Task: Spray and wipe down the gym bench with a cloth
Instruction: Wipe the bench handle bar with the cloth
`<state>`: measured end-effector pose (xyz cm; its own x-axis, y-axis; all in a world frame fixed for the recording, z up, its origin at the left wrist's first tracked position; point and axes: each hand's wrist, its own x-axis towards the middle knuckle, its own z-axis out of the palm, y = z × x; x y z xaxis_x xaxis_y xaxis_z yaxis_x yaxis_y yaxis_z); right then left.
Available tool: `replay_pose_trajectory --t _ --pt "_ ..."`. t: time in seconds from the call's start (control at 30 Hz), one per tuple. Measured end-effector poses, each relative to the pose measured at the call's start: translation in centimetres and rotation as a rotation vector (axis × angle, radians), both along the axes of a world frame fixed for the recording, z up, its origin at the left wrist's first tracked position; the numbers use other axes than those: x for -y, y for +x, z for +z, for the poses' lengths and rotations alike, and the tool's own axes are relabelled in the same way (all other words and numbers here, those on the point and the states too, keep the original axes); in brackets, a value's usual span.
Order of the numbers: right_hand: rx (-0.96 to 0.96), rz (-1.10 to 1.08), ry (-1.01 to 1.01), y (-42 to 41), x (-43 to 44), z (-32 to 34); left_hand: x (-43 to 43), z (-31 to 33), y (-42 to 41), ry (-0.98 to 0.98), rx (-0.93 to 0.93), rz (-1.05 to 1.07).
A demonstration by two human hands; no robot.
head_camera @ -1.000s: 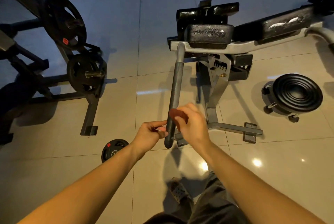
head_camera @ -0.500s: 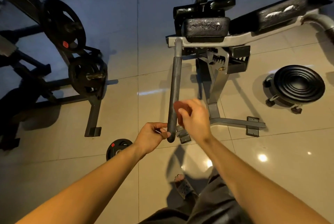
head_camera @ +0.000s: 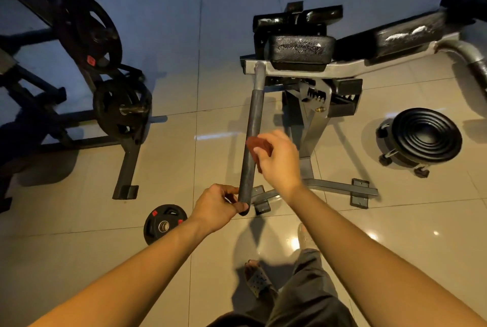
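Observation:
The gym bench (head_camera: 297,52) has black pads with wet streaks on a grey frame. A long dark handle bar (head_camera: 251,137) runs from the frame toward me. My left hand (head_camera: 214,208) grips the bar's near end. My right hand (head_camera: 279,160) holds a dark red cloth (head_camera: 259,146) against the right side of the bar, about midway along it. No spray bottle is in view.
A rack with black weight plates (head_camera: 87,31) stands at left, its foot (head_camera: 126,168) on the tile floor. A small plate (head_camera: 164,222) lies near my left wrist. A round black ribbed disc on wheels (head_camera: 425,137) sits at right. My sandalled feet are below.
My right hand with the cloth has slid up the bar, away from my left hand. The left hand has stayed on the bar's end.

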<state>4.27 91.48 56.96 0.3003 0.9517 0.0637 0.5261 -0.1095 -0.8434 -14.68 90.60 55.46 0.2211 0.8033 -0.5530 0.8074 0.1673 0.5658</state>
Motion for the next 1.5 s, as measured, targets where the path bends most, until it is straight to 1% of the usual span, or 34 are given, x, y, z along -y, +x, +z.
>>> replay_pose_trajectory --t 0.07,0.13,0.2,0.3,0.37,0.4,0.47,0.53,0.63,0.7,0.73,0.8,0.87,0.93,1.0,1.03,1.17,1.2,1.27,1.3,1.37,1.43,1.5 --pt "0.035 0.129 -0.006 -1.6 4.8 -1.5 0.0 0.1 0.4 0.023 0.008 0.005" --pt "0.047 0.197 -0.042 -2.1 7.8 -1.9 0.3 0.4 0.7 0.064 -0.019 -0.021" --pt "0.062 0.158 -0.032 -1.4 5.6 -1.3 0.5 0.6 0.8 0.09 -0.069 -0.054" --pt "0.074 0.033 0.012 0.3 -2.0 1.5 0.3 0.6 0.9 0.069 -0.133 -0.055" --pt "0.116 -0.025 0.026 1.3 -6.4 3.4 0.1 0.5 0.9 0.052 -0.137 -0.041" --pt "0.157 -0.03 0.038 1.5 -7.3 3.8 0.1 0.5 0.8 0.049 -0.132 -0.037" --pt "0.188 -0.013 0.067 1.1 -6.4 3.4 0.0 0.2 0.7 0.039 -0.121 -0.015" --pt "0.187 0.084 0.087 -0.1 -2.3 1.2 0.2 0.0 0.5 0.033 -0.106 0.004" --pt "0.218 0.339 0.037 -1.8 4.7 -1.3 0.8 -0.4 0.5 0.066 -0.071 0.028" --pt "0.247 0.427 0.028 -1.6 5.0 -1.0 1.2 -0.2 0.6 0.062 -0.05 0.046" --pt "0.252 0.409 0.047 -1.1 3.3 -0.4 1.2 -0.2 0.6 0.053 -0.046 0.051" --pt "0.271 0.279 0.091 0.3 -1.7 1.1 0.9 0.0 0.7 0.029 -0.065 0.051" --pt "0.276 0.142 0.088 2.2 -7.1 2.8 0.8 0.1 0.7 0.016 -0.077 0.048" --pt "0.26 0.046 0.076 3.4 -9.8 3.5 0.7 0.2 0.7 0.011 -0.076 0.05" --pt "0.258 0.031 0.07 2.8 -8.4 3.2 0.5 0.2 0.6 0.0 -0.079 0.054" --pt "0.247 0.062 0.07 2.2 -6.4 2.5 0.4 0.1 0.5 -0.003 -0.08 0.056" --pt "0.24 0.337 0.022 -0.8 3.8 -0.4 0.3 -0.4 0.5 -0.007 -0.09 0.064" --pt "0.249 0.387 0.009 -1.1 4.9 -0.5 0.3 -0.4 0.6 -0.005 -0.09 0.066" --pt "0.287 0.428 0.02 -0.8 3.6 -0.1 0.2 -0.2 0.6 -0.003 -0.095 0.065" --pt "0.289 0.391 0.051 -0.4 1.6 0.4 0.0 -0.1 0.6 -0.007 -0.102 0.057" --pt "0.275 0.214 0.097 0.9 -3.8 2.3 -0.3 -0.1 0.5 -0.023 -0.104 0.043" --pt "0.271 0.037 0.052 2.7 -8.7 3.9 -0.2 0.1 0.4 -0.033 -0.096 0.032" --pt "0.298 -0.013 0.035 3.2 -10.3 4.2 0.1 0.0 0.4 -0.029 -0.093 0.03"
